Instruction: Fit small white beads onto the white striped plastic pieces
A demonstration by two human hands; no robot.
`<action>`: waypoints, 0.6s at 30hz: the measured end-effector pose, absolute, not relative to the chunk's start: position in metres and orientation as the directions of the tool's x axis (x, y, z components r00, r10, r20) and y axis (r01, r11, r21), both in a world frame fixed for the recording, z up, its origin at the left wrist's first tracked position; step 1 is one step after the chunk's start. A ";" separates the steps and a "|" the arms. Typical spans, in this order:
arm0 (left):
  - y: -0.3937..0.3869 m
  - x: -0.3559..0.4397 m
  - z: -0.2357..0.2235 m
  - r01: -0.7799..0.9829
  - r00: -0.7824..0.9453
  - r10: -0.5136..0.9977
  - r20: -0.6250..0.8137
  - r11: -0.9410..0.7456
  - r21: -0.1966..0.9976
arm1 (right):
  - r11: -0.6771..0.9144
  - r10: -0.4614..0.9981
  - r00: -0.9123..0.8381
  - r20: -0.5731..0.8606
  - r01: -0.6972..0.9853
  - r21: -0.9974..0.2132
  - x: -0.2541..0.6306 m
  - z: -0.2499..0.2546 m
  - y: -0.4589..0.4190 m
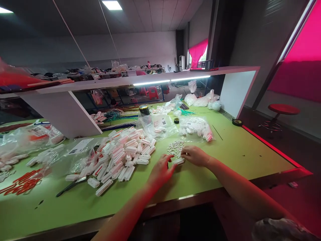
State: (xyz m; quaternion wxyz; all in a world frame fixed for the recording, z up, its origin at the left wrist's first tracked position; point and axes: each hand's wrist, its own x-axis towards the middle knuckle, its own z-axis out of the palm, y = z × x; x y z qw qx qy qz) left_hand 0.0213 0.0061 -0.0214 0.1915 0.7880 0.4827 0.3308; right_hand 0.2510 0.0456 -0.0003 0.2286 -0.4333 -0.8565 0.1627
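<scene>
A clear bag (196,127) packed with white pieces lies mid-bench (238,150), behind a patch of small white parts (175,148); knotted bags (207,101) with pale contents sit near the far right corner. Toward the front edge, a white casing (178,161) lies between both hands. The left hand (161,169) reaches in, thumb and forefinger parted; the right hand (196,156) bends inward, fingers bunched, whether around anything I cannot tell.

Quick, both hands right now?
Left hand: open, thumb and index apart, beside a white casing.
Right hand: fingers bunched beside small white parts; grip can't be told.
</scene>
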 end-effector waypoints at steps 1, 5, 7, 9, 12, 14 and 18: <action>0.007 0.016 -0.018 0.652 0.300 0.886 0.353 -0.461 0.602 | 0.575 0.811 -0.532 0.241 0.652 -0.494 0.250 -0.001 0.045; 0.015 -0.026 -0.007 0.794 0.182 0.892 0.415 -0.382 0.474 | 0.597 0.791 -0.558 0.250 0.616 -0.514 0.247 -0.003 0.042; 0.015 -0.043 -0.004 0.860 0.248 0.908 0.338 -0.367 0.354 | 0.616 0.778 -0.566 0.274 0.598 -0.514 0.245 -0.005 0.041; 0.012 -0.049 -0.003 0.893 0.337 0.912 0.232 -0.388 0.229 | 0.624 0.772 -0.567 0.289 0.587 -0.516 0.243 -0.006 0.041; 0.009 -0.042 -0.002 0.909 0.399 0.905 0.148 -0.412 0.069 | 0.625 0.771 -0.563 0.298 0.580 -0.523 0.240 -0.006 0.038; 0.009 -0.033 -0.002 0.907 0.415 0.898 0.146 -0.421 0.009 | 0.630 0.768 -0.552 0.325 0.565 -0.532 0.239 -0.004 0.037; 0.012 -0.023 -0.002 0.907 0.420 0.894 0.153 -0.416 -0.060 | 0.638 0.767 -0.499 0.403 0.528 -0.561 0.239 0.001 0.036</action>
